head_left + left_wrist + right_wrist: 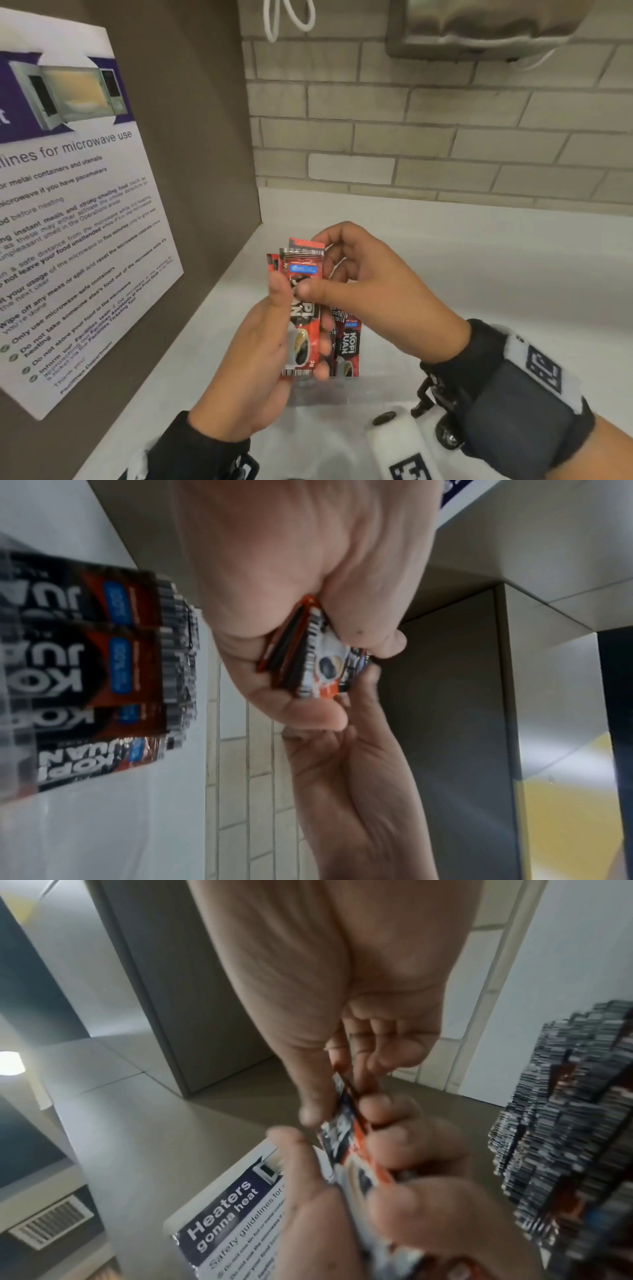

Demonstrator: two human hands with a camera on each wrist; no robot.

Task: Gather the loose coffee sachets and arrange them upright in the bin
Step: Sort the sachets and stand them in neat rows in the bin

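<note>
My left hand (pixel 299 325) grips a small stack of red and black coffee sachets (pixel 301 270) upright above the counter, thumb in front and fingers behind. The thumb and fingers of my right hand (pixel 320 270) pinch the upper part of the same stack. In the left wrist view the held sachets (pixel 315 656) show edge-on between both hands. Just behind and below them stands a clear bin (pixel 322 390) with more sachets (pixel 347 342) upright in it. These binned sachets (pixel 103 642) form a packed row, also blurred at the right of the right wrist view (pixel 565 1123).
A brown side panel with a microwave-use poster (pixel 68 205) stands close on the left. The white counter (pixel 479 257) runs back to a tiled wall (pixel 411 137). A metal dispenser (pixel 479 27) and a white cable (pixel 291 17) hang above.
</note>
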